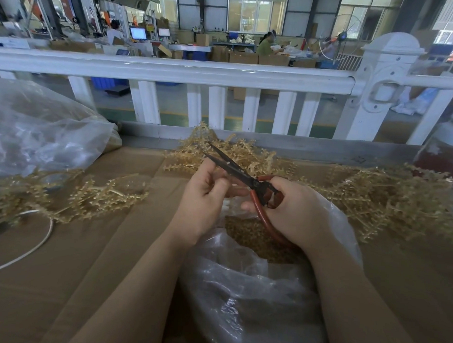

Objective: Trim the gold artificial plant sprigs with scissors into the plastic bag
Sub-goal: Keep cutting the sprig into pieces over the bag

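Factory floor behind white railing [172, 69]; cardboard-covered table [63, 255] strewn with gold sprigs [388, 200] left, far middle, right.
Right hand [293, 209] curled through red handles of scissors [235, 169], blades parted, tips toward far edge. Left hand [204, 196] fingers curled just beside lower blade, pinching something too small to tell. Plastic bag [246, 295] at near edge under both hands, mouth open, gold trimmings inside. Second clear bag [42, 129] at far left corner.

The scissors [235, 169] have dark, dull metal blades and smooth red handles – the plastic bag [254, 287] is thin, see-through, crinkly and shiny. The gold sprigs [388, 200] look like bumpy plastic, lying on flat, matt brown cardboard [109, 257]
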Demonstrator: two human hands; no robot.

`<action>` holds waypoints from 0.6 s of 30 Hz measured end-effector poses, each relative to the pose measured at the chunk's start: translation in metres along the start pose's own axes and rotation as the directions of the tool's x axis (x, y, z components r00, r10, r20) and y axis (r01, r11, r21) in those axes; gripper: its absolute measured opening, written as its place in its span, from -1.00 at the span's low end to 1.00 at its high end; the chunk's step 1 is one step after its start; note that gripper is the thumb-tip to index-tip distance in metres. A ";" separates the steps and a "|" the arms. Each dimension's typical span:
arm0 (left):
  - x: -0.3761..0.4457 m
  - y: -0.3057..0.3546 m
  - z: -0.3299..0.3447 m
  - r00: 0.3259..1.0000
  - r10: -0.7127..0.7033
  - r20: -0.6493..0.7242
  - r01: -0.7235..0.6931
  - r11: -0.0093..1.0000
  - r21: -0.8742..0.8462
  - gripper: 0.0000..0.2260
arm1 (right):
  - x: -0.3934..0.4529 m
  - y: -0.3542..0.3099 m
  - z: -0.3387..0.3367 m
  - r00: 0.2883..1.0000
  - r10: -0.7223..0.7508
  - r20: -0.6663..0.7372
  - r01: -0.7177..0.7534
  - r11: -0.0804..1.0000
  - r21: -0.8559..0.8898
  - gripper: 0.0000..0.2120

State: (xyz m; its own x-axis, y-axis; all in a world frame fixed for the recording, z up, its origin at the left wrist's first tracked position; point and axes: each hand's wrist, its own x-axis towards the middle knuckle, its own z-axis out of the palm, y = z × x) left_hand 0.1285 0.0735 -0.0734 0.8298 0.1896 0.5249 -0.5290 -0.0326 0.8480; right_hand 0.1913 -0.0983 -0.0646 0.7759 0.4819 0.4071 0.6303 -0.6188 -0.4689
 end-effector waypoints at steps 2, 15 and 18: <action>0.000 -0.001 0.000 1.000 0.001 0.010 -0.001 1.000 0.005 -0.80 | 0.000 0.001 0.001 1.000 0.003 0.006 -0.003 1.000 0.028 -0.32; 0.000 -0.002 0.001 1.000 -0.024 0.004 0.024 1.000 -0.020 -0.78 | -0.001 0.005 0.005 0.996 -0.029 -0.084 0.033 0.998 0.047 -0.51; 0.000 0.000 0.002 1.000 -0.031 0.001 0.031 0.999 -0.034 -0.81 | 0.001 0.008 0.008 0.993 -0.044 -0.112 0.052 0.996 0.071 -0.41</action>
State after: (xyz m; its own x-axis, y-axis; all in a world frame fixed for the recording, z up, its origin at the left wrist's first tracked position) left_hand 0.1291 0.0717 -0.0734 0.8460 0.1893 0.4984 -0.5086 0.0062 0.8610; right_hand 0.1969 -0.0974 -0.0743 0.7398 0.4358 0.5127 0.6700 -0.5475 -0.5014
